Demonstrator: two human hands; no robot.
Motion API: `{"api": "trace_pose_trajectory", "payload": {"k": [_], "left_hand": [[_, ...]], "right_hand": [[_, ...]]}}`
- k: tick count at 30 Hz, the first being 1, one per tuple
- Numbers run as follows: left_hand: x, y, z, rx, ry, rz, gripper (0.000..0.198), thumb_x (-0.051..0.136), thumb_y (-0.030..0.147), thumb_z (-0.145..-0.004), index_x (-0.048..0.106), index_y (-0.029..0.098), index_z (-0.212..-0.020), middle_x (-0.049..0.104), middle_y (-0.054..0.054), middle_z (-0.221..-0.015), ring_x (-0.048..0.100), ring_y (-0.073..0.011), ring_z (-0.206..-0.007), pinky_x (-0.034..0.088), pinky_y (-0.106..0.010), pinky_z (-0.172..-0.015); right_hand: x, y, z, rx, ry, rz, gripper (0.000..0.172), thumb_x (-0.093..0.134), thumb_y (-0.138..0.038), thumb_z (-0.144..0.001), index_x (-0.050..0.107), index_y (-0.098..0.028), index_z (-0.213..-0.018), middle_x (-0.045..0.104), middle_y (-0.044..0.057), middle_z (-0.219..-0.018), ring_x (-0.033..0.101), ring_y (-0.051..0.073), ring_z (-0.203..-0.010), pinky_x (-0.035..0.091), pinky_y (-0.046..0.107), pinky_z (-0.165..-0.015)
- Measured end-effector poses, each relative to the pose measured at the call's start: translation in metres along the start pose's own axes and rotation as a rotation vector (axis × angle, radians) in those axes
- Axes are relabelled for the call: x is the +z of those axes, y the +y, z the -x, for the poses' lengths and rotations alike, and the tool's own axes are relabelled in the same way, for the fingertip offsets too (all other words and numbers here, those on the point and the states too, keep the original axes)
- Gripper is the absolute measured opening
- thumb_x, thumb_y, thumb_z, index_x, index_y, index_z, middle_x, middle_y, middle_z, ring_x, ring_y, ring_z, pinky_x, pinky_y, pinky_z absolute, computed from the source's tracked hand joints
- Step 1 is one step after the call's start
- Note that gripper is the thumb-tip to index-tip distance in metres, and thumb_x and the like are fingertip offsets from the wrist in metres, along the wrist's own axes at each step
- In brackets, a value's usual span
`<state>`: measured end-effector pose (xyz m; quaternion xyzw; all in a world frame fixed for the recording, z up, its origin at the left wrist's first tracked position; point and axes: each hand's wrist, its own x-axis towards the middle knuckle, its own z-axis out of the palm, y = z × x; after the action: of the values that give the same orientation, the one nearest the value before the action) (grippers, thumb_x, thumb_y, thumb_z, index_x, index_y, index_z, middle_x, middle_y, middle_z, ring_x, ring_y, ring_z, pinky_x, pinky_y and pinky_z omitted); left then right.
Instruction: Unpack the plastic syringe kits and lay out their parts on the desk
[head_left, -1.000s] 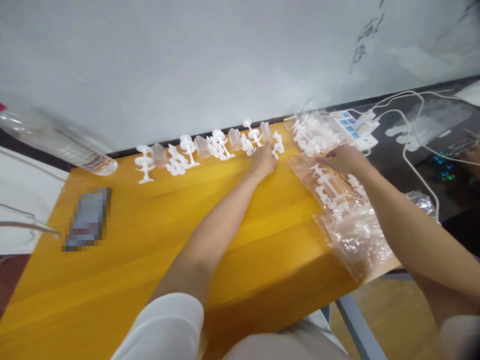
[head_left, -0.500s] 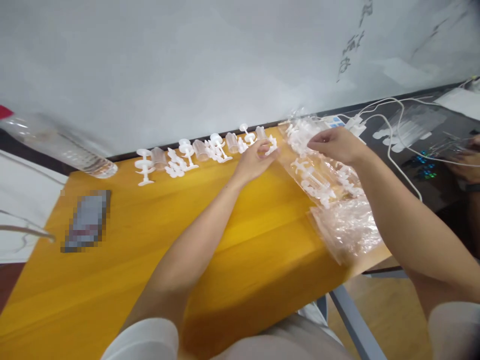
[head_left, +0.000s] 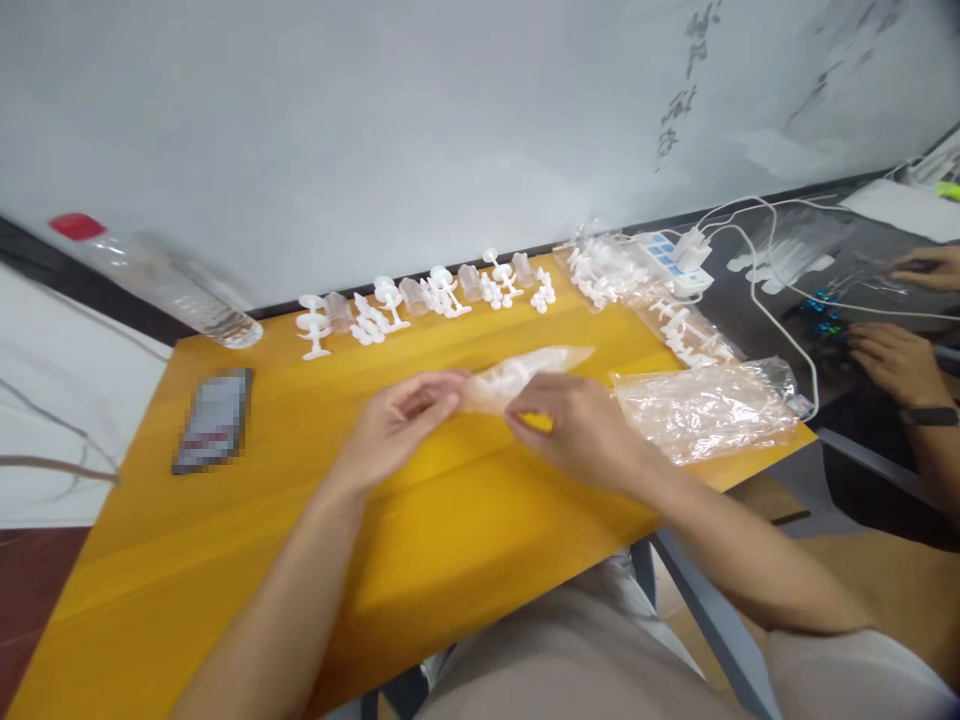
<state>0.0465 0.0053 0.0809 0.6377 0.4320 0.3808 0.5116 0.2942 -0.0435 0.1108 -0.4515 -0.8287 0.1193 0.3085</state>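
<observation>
Bag (head_left: 525,370), seemingly plastic, between left hand (head_left: 397,425) and right hand (head_left: 577,430)

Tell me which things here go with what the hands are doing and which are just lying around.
In hand: small clear bag, pinched by left hand and right hand; row of white plastic parts; heap of clear bags.
Lying about: water bottle, phone, power strip, a co-worker's hands.

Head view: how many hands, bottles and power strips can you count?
Hands: 4 (wearer's left hand and right hand, pinching a small clear bag; co-worker's near hand and far hand)
Bottle: 1
Power strip: 1
Total: 6
</observation>
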Motion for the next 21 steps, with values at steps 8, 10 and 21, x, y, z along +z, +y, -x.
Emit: {"api": "trace_pose_trajectory", "payload": {"k": [8, 10, 21], "left_hand": [[-0.046, -0.050, 0.058, -0.066, -0.158, -0.054, 0.030, 0.076, 0.047, -0.091, 0.078, 0.021, -0.107, 0.064, -0.015, -0.149, 0.061, -0.0313, -0.139, 0.048, -0.050, -0.118], [-0.052, -0.051, 0.065, -0.060, -0.117, -0.096, 0.035, 0.075, 0.048, -0.092, 0.076, 0.023, -0.116, 0.062, -0.014, -0.152, 0.059, -0.0308, -0.141, 0.046, -0.050, -0.120], [-0.021, -0.061, 0.088, -0.008, 0.325, -0.478, 0.022, 0.076, 0.044, -0.088, 0.079, 0.023, -0.080, 0.076, -0.003, -0.083, 0.070, -0.0182, -0.075, 0.056, -0.029, -0.070]], "right_hand": [[0.079, 0.010, 0.022, -0.124, -0.025, 0.140, 0.054, 0.070, -0.062, -0.094, 0.074, -0.018, -0.126, 0.068, 0.017, -0.133, 0.062, 0.031, -0.123, 0.049, 0.048, -0.109], [0.085, 0.028, 0.013, -0.097, -0.054, 0.227, 0.074, 0.073, -0.069, -0.087, 0.067, -0.019, -0.140, 0.057, 0.019, -0.151, 0.049, 0.039, -0.143, 0.040, 0.057, -0.119], [0.099, 0.058, 0.014, 0.048, -0.041, 0.189, 0.048, 0.040, -0.046, -0.111, 0.067, -0.019, -0.140, 0.064, 0.013, -0.146, 0.051, 0.032, -0.142, 0.037, 0.053, -0.121]]}}
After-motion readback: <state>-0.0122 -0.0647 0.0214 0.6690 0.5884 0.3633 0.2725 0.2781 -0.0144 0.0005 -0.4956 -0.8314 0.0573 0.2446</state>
